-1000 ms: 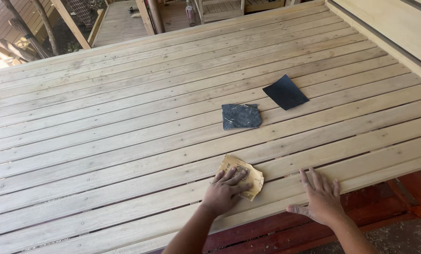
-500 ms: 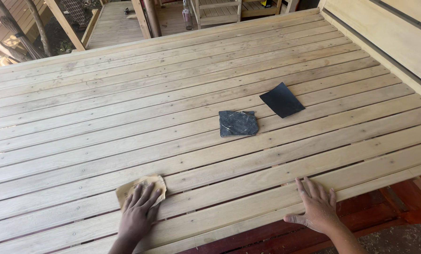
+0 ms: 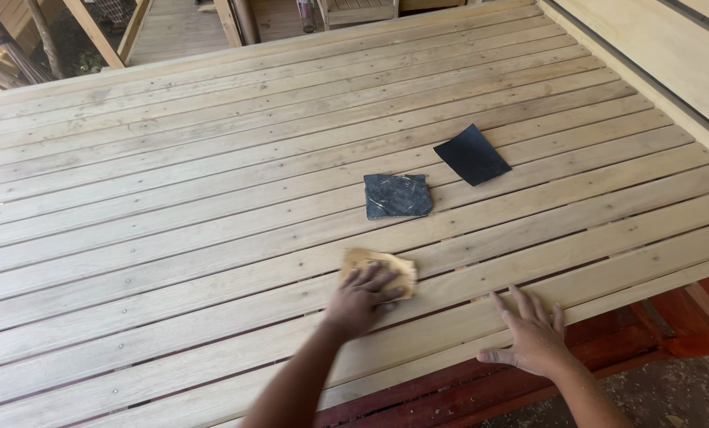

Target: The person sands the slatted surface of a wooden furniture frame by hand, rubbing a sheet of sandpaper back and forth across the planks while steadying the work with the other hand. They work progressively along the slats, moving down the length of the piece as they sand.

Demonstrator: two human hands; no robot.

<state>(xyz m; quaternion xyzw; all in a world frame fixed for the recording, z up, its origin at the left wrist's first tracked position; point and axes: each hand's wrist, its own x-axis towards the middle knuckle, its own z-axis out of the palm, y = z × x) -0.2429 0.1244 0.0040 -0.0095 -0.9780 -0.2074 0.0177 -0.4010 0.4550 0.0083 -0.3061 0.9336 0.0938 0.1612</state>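
Pale, unfinished wood makes the whole slatted surface (image 3: 212,198), with long boards and narrow gaps between them. The left hand (image 3: 360,299) lies flat on a tan sheet of sandpaper (image 3: 380,268) and presses it down on one board near the front edge; the fingers (image 3: 374,279) are spread over the sheet, not closed around it. The right hand (image 3: 531,337) is open and holds nothing; its palm rests on the front board, a little to the right of the sheet.

To sand well here, I think the sheet must lie flat under the fingers, so that the pressure is even and no corner folds up. The strokes are best along the length of the board, with the grain, because strokes across it can leave scratches. The sheet can catch at the gaps, so it is safer to work one board at a time. The screw heads in the boards may tear the paper. The open hand gives good support for the body.

Two more sheets lie farther back, well apart from the hands: a worn dark grey sheet (image 3: 397,196) and a black sheet (image 3: 472,154) just to its right.
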